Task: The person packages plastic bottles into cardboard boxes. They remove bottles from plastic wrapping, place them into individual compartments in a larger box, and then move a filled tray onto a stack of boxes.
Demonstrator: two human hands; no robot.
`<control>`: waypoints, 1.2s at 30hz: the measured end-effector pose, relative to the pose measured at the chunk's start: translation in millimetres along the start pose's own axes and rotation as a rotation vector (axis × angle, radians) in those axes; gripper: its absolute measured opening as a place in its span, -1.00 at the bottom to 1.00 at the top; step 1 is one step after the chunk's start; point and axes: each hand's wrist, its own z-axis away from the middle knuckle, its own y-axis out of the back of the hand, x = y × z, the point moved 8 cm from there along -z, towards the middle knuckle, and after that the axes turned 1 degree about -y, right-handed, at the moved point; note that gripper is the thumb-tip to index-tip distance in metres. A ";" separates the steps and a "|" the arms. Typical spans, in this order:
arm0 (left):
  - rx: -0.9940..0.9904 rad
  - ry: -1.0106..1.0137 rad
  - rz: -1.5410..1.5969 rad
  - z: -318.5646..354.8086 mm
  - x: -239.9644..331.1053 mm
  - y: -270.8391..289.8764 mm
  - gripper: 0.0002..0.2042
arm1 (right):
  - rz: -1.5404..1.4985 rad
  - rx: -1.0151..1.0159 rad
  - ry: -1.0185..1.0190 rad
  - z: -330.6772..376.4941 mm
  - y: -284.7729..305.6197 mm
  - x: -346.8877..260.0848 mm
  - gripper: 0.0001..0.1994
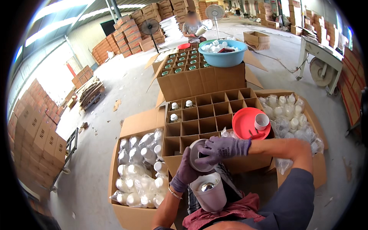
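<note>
The step in hand appears to be work inside a pale grey, round-mouthed plastic vessel (pixel 196 164) — the purple-gloved left hand (pixel 185 173) grips its side above the lap, while the purple-gloved right hand (pixel 219 149) bends its fingers into the mouth, whether pinching anything I cannot tell. The next move seems to call for a steady left grip. Ahead stands a brown, divided cardboard carton (pixel 245 165) bearing a round red plastic dish (pixel 242 122); stacked brown boxes (pixel 36 126) line the grey floor (pixel 96 161).

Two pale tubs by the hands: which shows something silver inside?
The lower tub, at the lap: a silver thing shows in its mouth. The upper tub, between left hand and right hand, shows none.
</note>
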 end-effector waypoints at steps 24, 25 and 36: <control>-0.579 -0.920 -2.342 26.7 16.3 -83.2 -0.43 | -2.057 -0.118 -0.539 31.9 -75.4 -4.5 -0.58; -0.561 -0.886 -2.373 25.4 15.7 -77.0 -0.43 | -2.146 -0.218 -0.638 39.9 -90.8 -11.1 -0.58; -0.397 -0.300 -1.854 53.0 -19.9 16.7 -0.38 | -1.476 -0.046 -1.054 84.0 -116.0 -37.3 -0.62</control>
